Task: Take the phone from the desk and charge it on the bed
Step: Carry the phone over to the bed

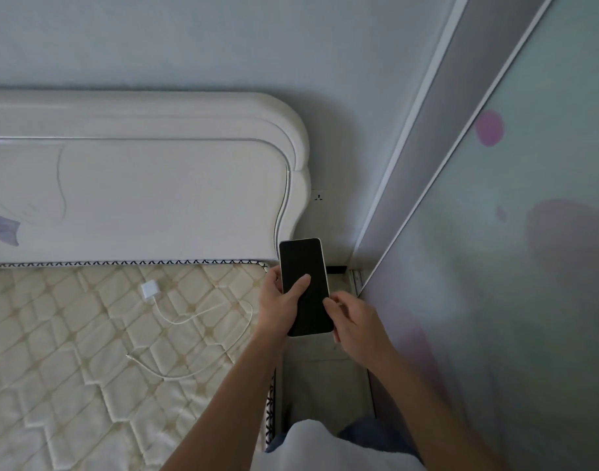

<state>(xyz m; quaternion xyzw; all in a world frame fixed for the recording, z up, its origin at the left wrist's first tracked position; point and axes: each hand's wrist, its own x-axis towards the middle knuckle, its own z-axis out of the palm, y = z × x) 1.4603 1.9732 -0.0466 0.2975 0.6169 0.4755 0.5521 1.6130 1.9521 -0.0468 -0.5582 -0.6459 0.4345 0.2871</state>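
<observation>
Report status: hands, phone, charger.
Left hand in grip on phone, right hand at its edge. Screen dark, no cable attached. Charger and cable loose on mattress. Nothing in the way.

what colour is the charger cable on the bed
White, like its plug; the charger cable shows in the head view.

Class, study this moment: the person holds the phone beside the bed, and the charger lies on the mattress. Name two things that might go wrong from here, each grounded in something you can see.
1. The phone is held over the gap between the mattress and the wardrobe door; if the left hand or right hand slips, it may fall to the floor.
2. The charger lies unplugged with its cable looped; reaching for the loose end could snag it.
</observation>
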